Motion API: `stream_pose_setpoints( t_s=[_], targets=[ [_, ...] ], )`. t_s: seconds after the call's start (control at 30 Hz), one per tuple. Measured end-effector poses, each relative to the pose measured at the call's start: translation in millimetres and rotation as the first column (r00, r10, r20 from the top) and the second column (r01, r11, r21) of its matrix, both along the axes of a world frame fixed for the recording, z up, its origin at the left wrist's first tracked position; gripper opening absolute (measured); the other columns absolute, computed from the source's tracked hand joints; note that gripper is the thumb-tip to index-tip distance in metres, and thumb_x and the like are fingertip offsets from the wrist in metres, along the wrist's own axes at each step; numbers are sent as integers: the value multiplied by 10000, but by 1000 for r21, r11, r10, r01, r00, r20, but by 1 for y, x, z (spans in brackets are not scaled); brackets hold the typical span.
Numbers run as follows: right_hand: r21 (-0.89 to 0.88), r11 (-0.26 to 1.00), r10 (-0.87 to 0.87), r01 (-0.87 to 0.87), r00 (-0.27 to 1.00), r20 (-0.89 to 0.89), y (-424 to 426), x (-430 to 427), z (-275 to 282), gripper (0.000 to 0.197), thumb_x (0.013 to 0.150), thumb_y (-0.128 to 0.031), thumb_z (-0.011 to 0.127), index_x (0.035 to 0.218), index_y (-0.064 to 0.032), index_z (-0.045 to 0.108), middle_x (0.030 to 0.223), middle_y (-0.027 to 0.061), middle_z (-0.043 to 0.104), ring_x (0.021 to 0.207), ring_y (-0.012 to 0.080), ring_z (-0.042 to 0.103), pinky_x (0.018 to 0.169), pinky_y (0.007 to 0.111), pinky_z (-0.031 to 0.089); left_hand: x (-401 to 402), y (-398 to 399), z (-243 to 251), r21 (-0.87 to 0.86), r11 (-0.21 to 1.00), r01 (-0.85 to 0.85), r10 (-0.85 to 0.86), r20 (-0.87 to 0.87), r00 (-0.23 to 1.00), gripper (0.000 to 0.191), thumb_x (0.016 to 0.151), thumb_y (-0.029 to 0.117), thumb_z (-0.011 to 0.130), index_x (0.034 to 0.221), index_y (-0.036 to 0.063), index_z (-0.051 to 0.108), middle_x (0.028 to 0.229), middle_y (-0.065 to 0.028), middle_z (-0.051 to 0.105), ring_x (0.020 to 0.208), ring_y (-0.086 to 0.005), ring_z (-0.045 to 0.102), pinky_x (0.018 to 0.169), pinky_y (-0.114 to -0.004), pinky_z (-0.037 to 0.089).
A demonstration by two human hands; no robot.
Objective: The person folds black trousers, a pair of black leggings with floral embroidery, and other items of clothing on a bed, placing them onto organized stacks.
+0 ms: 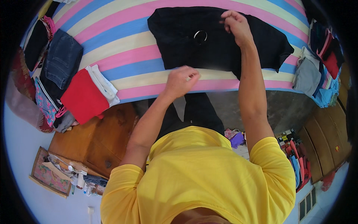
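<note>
A black garment lies spread on the striped bed sheet, with a curved whitish print or ring at its middle. Over the garment's right half is my right hand, its fingers loosely bent and holding nothing that shows. My left hand hovers by the garment's near edge, over the sheet, fingers curled and slightly blurred. It appears to hold nothing. Whether either hand touches the cloth is hard to tell.
On the left are folded blue jeans, a folded red garment and other clothes. Folded clothes, one of them grey, lie at the right. A wooden cabinet stands below the bed's left side.
</note>
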State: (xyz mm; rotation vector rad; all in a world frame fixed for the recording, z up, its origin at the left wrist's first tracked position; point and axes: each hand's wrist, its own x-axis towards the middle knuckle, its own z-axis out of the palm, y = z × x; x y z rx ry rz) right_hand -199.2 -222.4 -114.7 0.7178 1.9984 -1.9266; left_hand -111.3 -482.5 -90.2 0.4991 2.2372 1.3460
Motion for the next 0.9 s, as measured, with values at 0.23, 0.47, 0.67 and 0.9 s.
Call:
stream_pose_setpoints(
  t_s=[0.23, 0.47, 0.67, 0.9],
  targets=[
    [522, 845, 10, -115, 980, 200, -67, 55, -2, 678, 678, -503, 684, 1189, -98, 498, 993, 178, 619, 933, 331, 594, 822, 379, 448, -125, -10, -23, -99, 963, -252, 175, -485, 857, 134, 776, 155, 626, 864, 54, 613, 811, -103, 630, 740, -287, 604, 652, -347, 473],
    [736, 671, 73, -93, 996, 59, -129, 79, -9, 597, 633, -380, 740, 1162, -204, 527, 942, 163, 507, 869, 345, 525, 720, 450, 444, -160, -13, -32, -689, 518, 507, -675, 35, 737, 299, 762, 318, 640, 915, 66, 588, 955, -118, 566, 910, -307, 567, 732, -406, 455],
    [833, 553, 141, -40, 989, -46, -145, 77, -30, 278, 672, -224, 684, 927, -152, 600, 786, 92, 551, 758, 289, 536, 652, 398, 401, -150, -7, -24, -804, 179, 567, -782, 233, 578, 337, 721, 308, 668, 937, 57, 602, 834, -142, 655, 848, -299, 620, 727, -382, 446],
    [683, 699, 107, 211, 914, -392, -108, 92, 5, 97, 627, -96, 615, 692, -113, 545, 634, 58, 508, 642, 271, 509, 611, 384, 369, -182, -41, -11, -44, 971, 234, -205, 349, 914, 268, 749, 220, 676, 903, 12, 608, 764, -66, 646, 769, -207, 612, 698, -292, 443]
  ],
)
